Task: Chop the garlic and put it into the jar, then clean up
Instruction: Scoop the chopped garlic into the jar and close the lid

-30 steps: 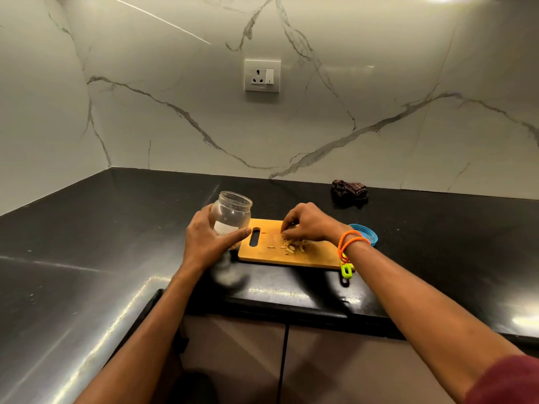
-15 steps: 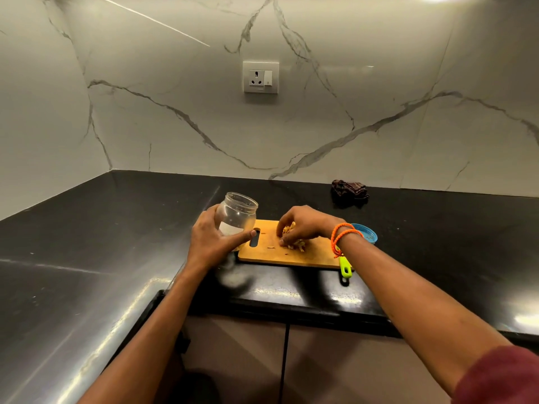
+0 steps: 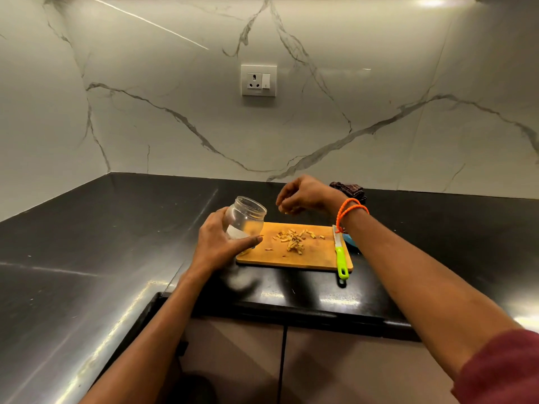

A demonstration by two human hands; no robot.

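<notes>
Gleaming black counter (image 3: 116,228) meeting veined marble wall (image 3: 175,83), socket (image 3: 258,80) above.

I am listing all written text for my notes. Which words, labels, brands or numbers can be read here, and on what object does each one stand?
None can be read.
Jar: a pale patch, perhaps a label, with no legible print.
Wall socket: no readable marking.
Knife: no visible brand.

My right forearm hiding most of the blue lid (image 3: 350,239), my wrist covering part of the dark cloth (image 3: 351,188), my left hand (image 3: 217,245) masking the jar's (image 3: 246,218) near side, whatever my curled right hand (image 3: 300,196) is pinching being too small to tell, my maroon sleeve (image 3: 504,371) running off the frame's corner
</notes>
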